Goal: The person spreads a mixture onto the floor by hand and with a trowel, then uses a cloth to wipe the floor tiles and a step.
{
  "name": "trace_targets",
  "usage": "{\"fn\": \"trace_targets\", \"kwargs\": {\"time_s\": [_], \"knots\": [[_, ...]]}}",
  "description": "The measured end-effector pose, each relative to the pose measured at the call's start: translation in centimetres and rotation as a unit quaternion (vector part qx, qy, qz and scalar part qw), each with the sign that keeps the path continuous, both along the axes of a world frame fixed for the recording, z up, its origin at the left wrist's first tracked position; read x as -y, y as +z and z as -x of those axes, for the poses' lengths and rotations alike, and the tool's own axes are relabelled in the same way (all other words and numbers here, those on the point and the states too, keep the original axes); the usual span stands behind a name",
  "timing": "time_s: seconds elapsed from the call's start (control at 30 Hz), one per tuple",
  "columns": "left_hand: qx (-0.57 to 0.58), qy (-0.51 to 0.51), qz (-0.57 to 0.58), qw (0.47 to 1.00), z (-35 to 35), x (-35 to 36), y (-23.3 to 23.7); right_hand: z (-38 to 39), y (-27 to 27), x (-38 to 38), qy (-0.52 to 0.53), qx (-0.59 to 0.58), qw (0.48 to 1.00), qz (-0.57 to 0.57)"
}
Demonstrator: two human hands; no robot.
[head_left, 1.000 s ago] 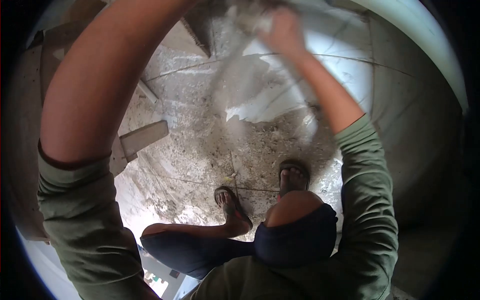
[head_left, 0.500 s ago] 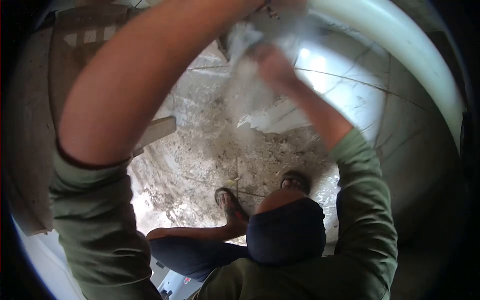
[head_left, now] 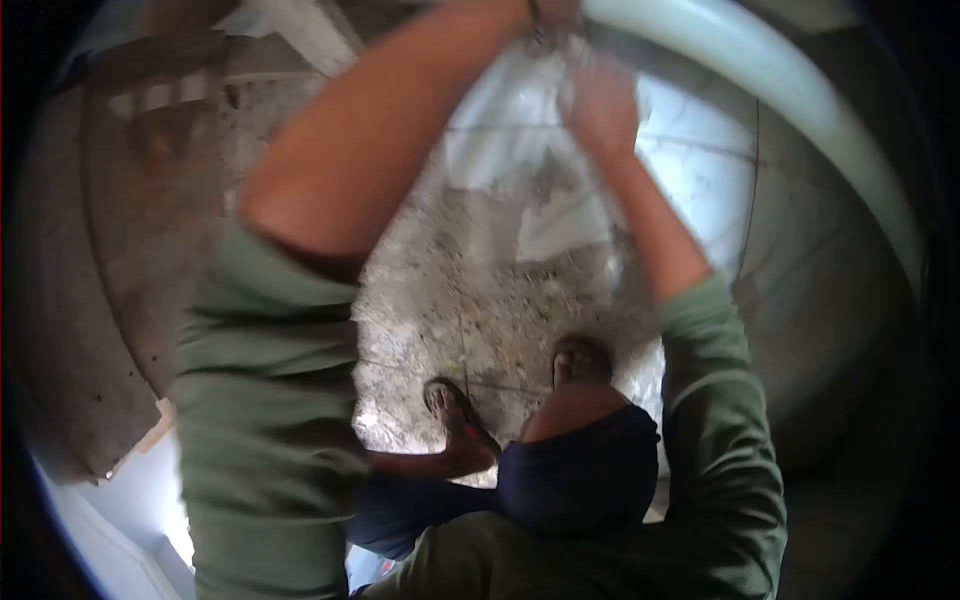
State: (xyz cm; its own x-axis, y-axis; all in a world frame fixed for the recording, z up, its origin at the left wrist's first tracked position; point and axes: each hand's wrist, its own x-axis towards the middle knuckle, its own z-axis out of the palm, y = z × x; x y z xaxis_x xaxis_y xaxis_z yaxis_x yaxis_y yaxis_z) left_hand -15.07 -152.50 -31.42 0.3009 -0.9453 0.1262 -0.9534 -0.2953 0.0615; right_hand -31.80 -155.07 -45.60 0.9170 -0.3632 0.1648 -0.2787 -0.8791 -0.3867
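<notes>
My left hand [head_left: 556, 14] is at the top edge, mostly cut off, with a dark band on the wrist. It is beside the end of a thick white curved bar [head_left: 760, 60]; I cannot make out whether it touches it. Just below, my right hand [head_left: 603, 100] is smeared by motion over the pale, shiny tiles, and its fingers do not show clearly. Under both arms lies the tiled floor [head_left: 470, 260], wet and streaked with grey-brown dirt, with a cleaner white patch [head_left: 565, 225] in the middle.
My sandalled feet [head_left: 445, 400] are on the dirty tiles close to my body. A brown board-like panel [head_left: 150, 250] stands along the left, with a pale beam [head_left: 310, 35] at the upper left. A white surface [head_left: 150, 500] shows at the lower left.
My right hand has moved up and to the right. My left arm and sleeve have shifted right. The view has turned, so the brown panel and white bar sit differently.
</notes>
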Motion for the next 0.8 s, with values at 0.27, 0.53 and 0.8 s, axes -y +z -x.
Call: {"fn": "trace_targets", "kwargs": {"time_s": [0.27,0.53,0.8], "knots": [[0.03,0.086,-0.011,0.996,5.9,-3.7,-5.3,7.7,2.4,-13.0,0.175,-0.084,0.97,-0.145],[0.261,0.298,0.414,0.82,-0.3,-11.5,10.7,5.7,1.7,-10.8,0.047,0.076,0.981,-0.174],[0.07,0.156,0.475,0.863,-5.4,-15.0,21.8,-8.1,-0.4,-5.0,0.043,0.148,0.987,-0.039]]}}
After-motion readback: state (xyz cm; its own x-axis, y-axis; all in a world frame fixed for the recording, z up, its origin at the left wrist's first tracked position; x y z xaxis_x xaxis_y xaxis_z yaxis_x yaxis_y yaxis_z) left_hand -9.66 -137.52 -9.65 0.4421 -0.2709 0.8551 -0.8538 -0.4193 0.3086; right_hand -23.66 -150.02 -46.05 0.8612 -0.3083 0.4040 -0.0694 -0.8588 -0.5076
